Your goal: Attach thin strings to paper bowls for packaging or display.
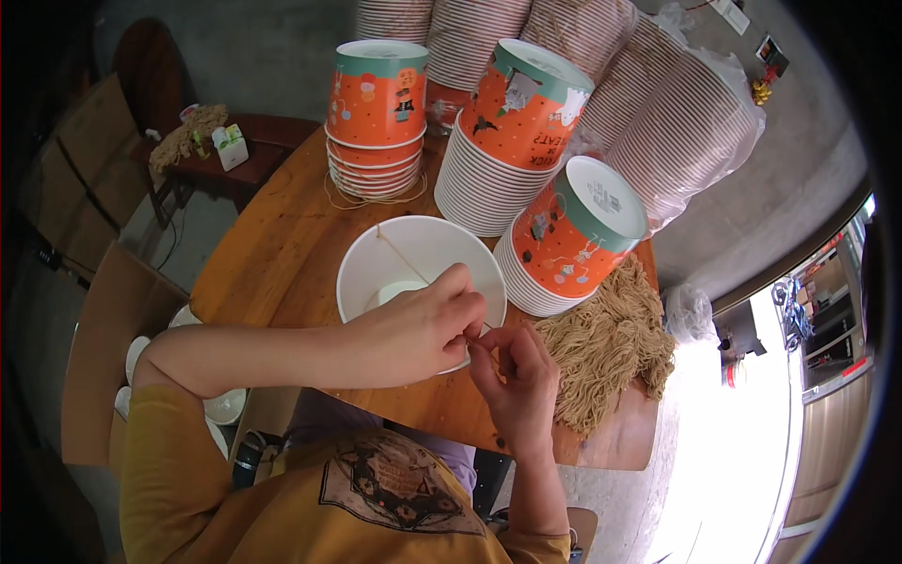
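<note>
1. Landmark: white paper bowl (413, 258), sitting open side up on the round wooden table (282, 244).
2. Left hand (418, 329) is reaching across the near rim of the bowl, fingertips pinching a thin tan string (404, 256) at that rim.
3. Right hand (517, 381) is sitting just right of the bowl's near rim, thumb and forefinger pinching the same string end; the two hands are touching at the fingertips.
4. The string is running taut across the bowl's mouth from the far-left rim to the pinch point. How it is fixed at the far rim: cannot tell.
5. Handling, by judgement: the string is looking light, limp and thin, so fingertip pinch only, close to the end. The bowl is looking light and thin-walled, easy to dent or slide; better steadied at the rim.
6. Right of the bowl: a loose heap of tan string bundles (606, 343).
7. Behind the bowl: stacks of orange printed paper bowls (512, 141), upside down, and sleeves of nested cups (676, 122) further back.
</note>
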`<state>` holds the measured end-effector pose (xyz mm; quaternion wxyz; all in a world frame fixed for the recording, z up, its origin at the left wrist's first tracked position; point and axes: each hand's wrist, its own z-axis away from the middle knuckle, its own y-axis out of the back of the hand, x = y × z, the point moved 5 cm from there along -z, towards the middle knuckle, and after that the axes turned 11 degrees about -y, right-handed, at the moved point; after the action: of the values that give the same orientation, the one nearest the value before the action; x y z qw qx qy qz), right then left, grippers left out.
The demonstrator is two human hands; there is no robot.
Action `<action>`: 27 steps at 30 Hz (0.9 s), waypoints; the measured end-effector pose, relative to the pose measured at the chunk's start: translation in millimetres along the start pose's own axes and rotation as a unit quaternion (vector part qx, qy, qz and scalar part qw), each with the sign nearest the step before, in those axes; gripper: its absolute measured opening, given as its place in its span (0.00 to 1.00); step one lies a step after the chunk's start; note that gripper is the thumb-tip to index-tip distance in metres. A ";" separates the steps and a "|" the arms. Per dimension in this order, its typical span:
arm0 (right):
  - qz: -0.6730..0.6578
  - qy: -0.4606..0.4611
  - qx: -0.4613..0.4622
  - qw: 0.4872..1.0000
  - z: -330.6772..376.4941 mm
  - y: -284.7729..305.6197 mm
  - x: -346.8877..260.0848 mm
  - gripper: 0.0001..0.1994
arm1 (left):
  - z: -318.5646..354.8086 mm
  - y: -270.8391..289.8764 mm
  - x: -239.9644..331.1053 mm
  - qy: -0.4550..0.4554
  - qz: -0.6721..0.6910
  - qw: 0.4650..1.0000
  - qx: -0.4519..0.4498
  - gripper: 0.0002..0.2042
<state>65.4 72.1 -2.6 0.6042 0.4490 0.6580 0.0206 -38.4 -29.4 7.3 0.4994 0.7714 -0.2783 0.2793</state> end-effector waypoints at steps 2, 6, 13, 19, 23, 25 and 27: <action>-0.004 0.006 0.006 1.000 0.6 0.4 -0.7 0.06 | 0.3 1.6 3.9 0.009 -0.073 0.997 -0.005 0.07; -0.005 0.010 0.008 1.000 0.7 0.3 -1.8 0.06 | 1.8 3.6 5.2 0.050 -0.017 0.998 0.023 0.06; -0.036 0.002 0.020 0.999 2.8 -1.0 1.4 0.06 | 4.5 0.4 -8.2 0.092 0.156 0.981 0.063 0.05; -0.102 -0.036 0.029 0.994 3.7 -2.2 15.8 0.04 | -0.5 -3.6 -10.6 0.083 0.237 0.967 0.036 0.10; -0.117 -0.034 0.031 0.992 3.8 -3.7 17.5 0.05 | -0.7 -5.6 -12.9 0.090 0.275 0.957 0.034 0.16; -0.126 -0.081 0.022 0.988 5.2 -3.0 19.3 0.06 | -1.7 -6.5 -14.9 0.090 0.281 0.955 0.035 0.17; -0.109 -0.068 0.032 0.991 6.1 0.4 17.7 0.07 | -2.8 -7.1 -15.5 0.089 0.287 0.953 0.036 0.18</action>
<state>72.9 80.1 -17.7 0.6315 0.3938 0.6609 -0.0969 -44.5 -22.0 -7.2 0.3926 0.6486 -0.4320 0.4884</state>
